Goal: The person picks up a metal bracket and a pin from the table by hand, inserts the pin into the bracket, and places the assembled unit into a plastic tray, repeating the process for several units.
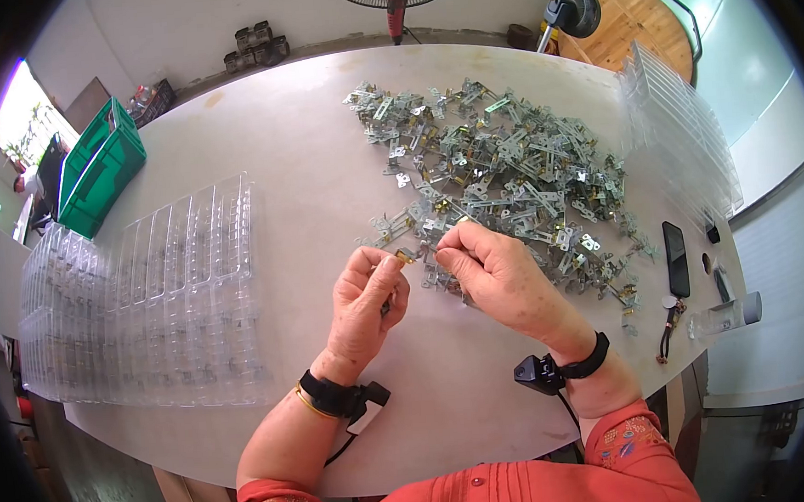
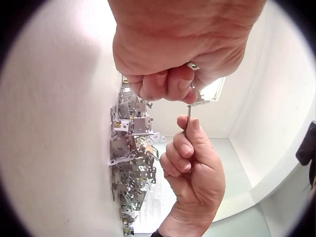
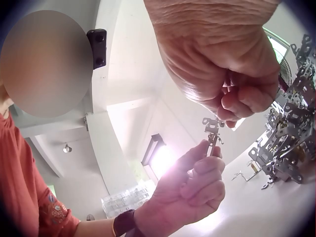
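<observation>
My left hand (image 1: 361, 299) pinches a small metal bracket (image 3: 212, 127) between thumb and fingers; its holed, flat-armed end stands above the fingertips in the right wrist view. Another bit of metal (image 1: 385, 305) peeks out of the curled fingers of this hand. Close on its right, my right hand (image 1: 495, 268) has thumb and forefinger together. In the left wrist view these fingertips pinch a thin metal strip (image 2: 189, 112), seen edge-on, whose top reaches the bracket beneath the left hand. Whether strip and bracket are one piece, I cannot tell. A heap of similar brackets (image 1: 516, 166) lies just beyond both hands.
Stacked clear plastic trays (image 1: 179, 292) stand at the table's left, and more clear trays (image 1: 680, 133) at its right edge. A phone (image 1: 676, 259), a keyring (image 1: 670, 322) and a clear bottle (image 1: 719, 316) lie at right. A green crate (image 1: 101, 173) stands far left.
</observation>
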A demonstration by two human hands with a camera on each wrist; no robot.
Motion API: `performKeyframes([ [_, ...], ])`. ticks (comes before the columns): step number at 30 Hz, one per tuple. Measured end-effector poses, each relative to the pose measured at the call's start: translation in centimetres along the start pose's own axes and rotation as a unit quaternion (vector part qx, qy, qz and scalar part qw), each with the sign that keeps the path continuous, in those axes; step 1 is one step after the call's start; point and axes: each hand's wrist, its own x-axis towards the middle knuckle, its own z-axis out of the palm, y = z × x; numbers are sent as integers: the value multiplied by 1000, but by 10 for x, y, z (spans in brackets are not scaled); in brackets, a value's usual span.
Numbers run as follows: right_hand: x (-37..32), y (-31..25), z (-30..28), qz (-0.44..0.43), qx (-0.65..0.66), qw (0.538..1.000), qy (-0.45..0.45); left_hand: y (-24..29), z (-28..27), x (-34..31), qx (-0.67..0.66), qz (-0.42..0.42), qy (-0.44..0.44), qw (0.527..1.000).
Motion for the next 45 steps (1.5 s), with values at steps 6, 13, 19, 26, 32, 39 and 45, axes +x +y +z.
performKeyframes([
  [6,2,6,-2,38,108,992,-44,2,3,-1,8,-17,6,1000],
  [13,3,-1,-9,100,138,979,-110,1,5,-3,68,-17,-33,997],
  [19,9,0,-18,135,189,961,-149,3,3,-5,77,-22,-64,995],
  [26,8,-7,-19,170,134,963,-157,6,8,-9,112,-33,-115,986],
  [32,4,-5,-25,-35,8,998,-42,4,6,-7,101,-70,-108,987],
  [39,2,-7,-26,-218,-24,973,-67,6,0,-2,-7,-101,-77,992],
  [45,4,-4,-21,-249,-54,964,-74,8,-4,-2,-36,-131,-93,986],
])
